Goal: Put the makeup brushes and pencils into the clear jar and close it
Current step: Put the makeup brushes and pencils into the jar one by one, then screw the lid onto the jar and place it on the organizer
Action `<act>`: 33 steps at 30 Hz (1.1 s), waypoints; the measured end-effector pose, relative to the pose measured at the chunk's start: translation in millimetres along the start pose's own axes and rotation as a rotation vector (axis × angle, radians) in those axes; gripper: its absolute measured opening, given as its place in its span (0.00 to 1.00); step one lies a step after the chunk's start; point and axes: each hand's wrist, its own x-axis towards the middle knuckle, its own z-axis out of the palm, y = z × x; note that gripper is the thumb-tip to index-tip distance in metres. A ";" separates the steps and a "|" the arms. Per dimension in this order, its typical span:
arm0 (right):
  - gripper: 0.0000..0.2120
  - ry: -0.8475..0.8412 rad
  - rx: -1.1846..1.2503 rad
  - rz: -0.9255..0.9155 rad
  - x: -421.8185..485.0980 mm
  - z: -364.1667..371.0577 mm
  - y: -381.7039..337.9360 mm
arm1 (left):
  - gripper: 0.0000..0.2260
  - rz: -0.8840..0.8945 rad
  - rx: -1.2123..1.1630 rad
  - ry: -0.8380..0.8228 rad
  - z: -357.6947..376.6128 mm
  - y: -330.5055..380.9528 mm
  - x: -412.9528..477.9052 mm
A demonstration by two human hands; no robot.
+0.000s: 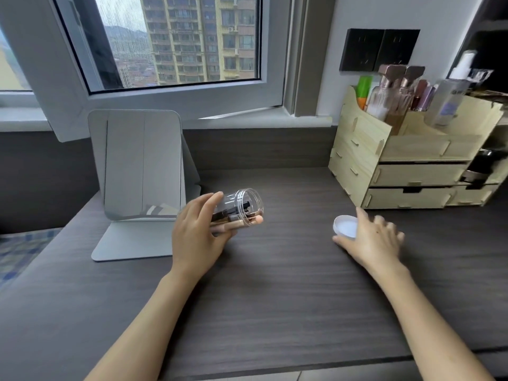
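My left hand [196,232] grips the clear jar [242,206], which is tilted on its side with its open mouth facing right. Makeup brushes and pencils [236,215] lie inside it, and their ends stick out at the mouth. The white round lid [345,226] lies on the dark desk to the right. My right hand [371,237] rests over the lid with spread fingers, thumb at its front edge; whether it grips the lid is unclear.
A standing mirror [141,166] is behind my left hand. A wooden organizer [412,160] with drawers, bottles and brushes stands at the back right. The dark wood desk [275,284] stretches toward me, with an open window behind.
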 end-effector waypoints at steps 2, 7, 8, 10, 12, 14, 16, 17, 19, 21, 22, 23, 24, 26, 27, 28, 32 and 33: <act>0.32 -0.024 0.061 0.006 2.6 3.1 5.8 | 0.32 -0.013 -0.007 0.008 -1.1 1.3 0.3; 0.30 -0.021 0.509 -0.184 -10.4 -6.2 -18.3 | 0.33 -0.070 -0.046 0.016 -3.3 7.2 2.6; 0.30 -0.050 0.541 -0.228 -16.1 -11.2 -27.2 | 0.33 -0.071 -0.047 0.010 -3.6 8.8 3.8; 0.28 -0.086 0.545 -0.328 -27.4 -18.9 -42.9 | 0.33 -0.068 -0.038 0.002 -4.2 10.9 5.8; 0.25 -0.098 0.579 -0.421 -37.1 -25.1 -53.3 | 0.34 -0.063 -0.030 -0.008 -5.5 12.0 6.4; 0.25 -0.098 0.627 -0.514 -44.6 -33.5 -60.1 | 0.34 -0.051 -0.018 -0.021 -6.7 11.1 6.2; 0.28 -0.084 0.621 -0.601 -48.2 -44.5 -64.9 | 0.34 -0.031 -0.001 -0.035 -8.0 9.0 6.4; 0.29 -0.068 0.611 -0.638 -48.9 -49.7 -67.1 | 0.34 -0.021 0.006 -0.040 -8.8 7.8 6.3; 0.29 0.001 0.640 -0.694 -49.9 -56.3 -73.5 | 0.34 -0.011 0.012 -0.039 -10.0 6.6 5.3; 0.28 0.067 0.696 -0.746 -52.1 -55.1 -82.4 | 0.34 -0.013 -0.007 -0.034 -9.8 8.4 3.2; 0.28 0.075 0.711 -0.765 -53.3 -50.7 -87.4 | 0.34 -0.018 -0.021 -0.031 -8.8 10.4 2.3; 0.27 0.065 0.738 -0.770 -55.0 -45.1 -92.4 | 0.34 -0.025 -0.036 -0.027 -7.6 12.2 1.5; 0.25 0.037 0.788 -0.754 -56.4 -38.6 -97.1 | 0.34 -0.033 -0.047 -0.022 -6.2 13.7 1.0; 0.24 -0.033 0.958 -0.692 -59.0 -28.8 -104.4 | 0.34 -0.050 -0.060 -0.004 -5.5 13.3 0.7; 0.24 -0.054 1.047 -0.665 -59.8 -25.8 -106.7 | 0.34 -0.058 -0.062 0.004 -6.5 11.8 0.6; 0.24 -0.062 1.122 -0.646 -60.1 -24.2 -108.3 | 0.34 -0.063 -0.063 0.008 -7.8 9.8 0.5; 0.24 -0.055 1.141 -0.700 -54.9 -30.9 -111.4 | 0.35 -0.017 -0.064 -0.002 -9.9 6.9 -0.9; 0.23 -0.038 1.082 -0.756 -52.6 -34.1 -112.0 | 0.35 -0.012 -0.070 -0.003 -9.8 7.9 -0.9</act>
